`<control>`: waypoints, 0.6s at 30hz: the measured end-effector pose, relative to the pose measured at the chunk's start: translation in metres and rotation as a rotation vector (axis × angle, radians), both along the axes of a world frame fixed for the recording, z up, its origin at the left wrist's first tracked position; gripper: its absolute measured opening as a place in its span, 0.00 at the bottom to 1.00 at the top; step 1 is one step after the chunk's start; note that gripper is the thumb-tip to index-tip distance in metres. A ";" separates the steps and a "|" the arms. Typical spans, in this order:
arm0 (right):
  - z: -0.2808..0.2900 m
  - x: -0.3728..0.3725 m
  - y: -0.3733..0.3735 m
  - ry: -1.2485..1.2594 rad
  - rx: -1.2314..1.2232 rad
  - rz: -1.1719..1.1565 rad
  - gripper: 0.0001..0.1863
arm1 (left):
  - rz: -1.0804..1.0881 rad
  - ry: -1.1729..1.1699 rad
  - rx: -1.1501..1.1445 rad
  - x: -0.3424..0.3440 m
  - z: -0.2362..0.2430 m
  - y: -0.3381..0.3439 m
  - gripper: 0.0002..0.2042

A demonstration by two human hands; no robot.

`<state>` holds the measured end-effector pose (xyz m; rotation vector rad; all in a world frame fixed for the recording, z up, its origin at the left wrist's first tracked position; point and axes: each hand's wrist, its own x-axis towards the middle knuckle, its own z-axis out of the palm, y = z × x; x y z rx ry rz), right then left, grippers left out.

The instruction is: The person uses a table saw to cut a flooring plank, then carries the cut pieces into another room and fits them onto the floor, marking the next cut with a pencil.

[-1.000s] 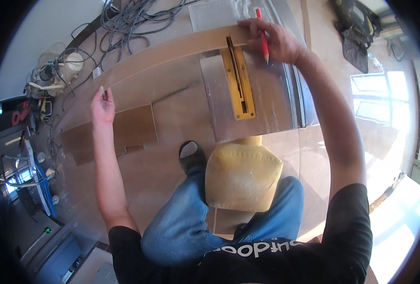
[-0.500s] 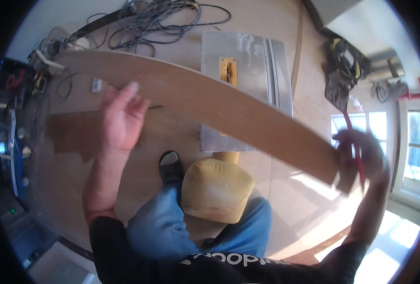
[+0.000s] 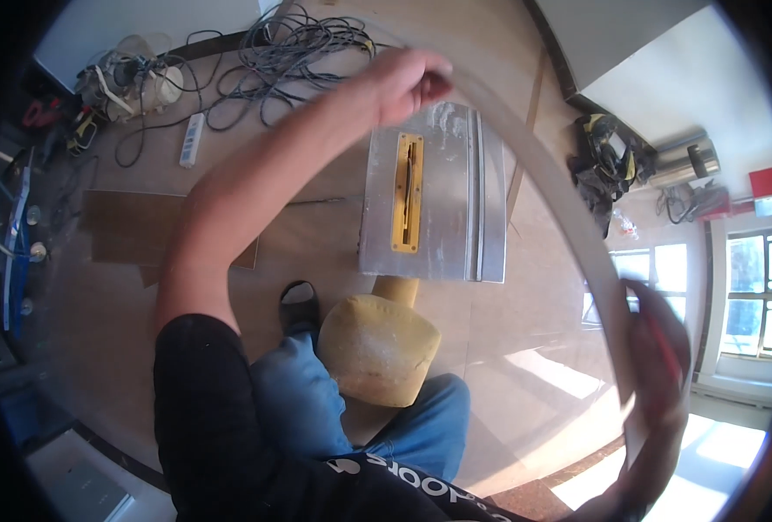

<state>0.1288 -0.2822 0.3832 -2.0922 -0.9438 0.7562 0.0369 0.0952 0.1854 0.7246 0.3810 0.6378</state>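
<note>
Left hand point(image 3: 403, 87) and right hand point(image 3: 662, 352) grip the long board point(image 3: 579, 230) spanning between them.

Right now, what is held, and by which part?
A long board: left hand at its far end, right hand, with red pencil, toward the near end.

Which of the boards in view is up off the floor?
The long narrow board, held up between the left hand and the right hand; the brown board at the picture's left lies flat on the floor.
</note>
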 end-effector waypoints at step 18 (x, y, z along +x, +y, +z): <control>-0.311 0.051 0.404 -0.026 -0.076 0.221 0.17 | 0.048 0.554 0.262 0.010 -0.159 0.117 0.12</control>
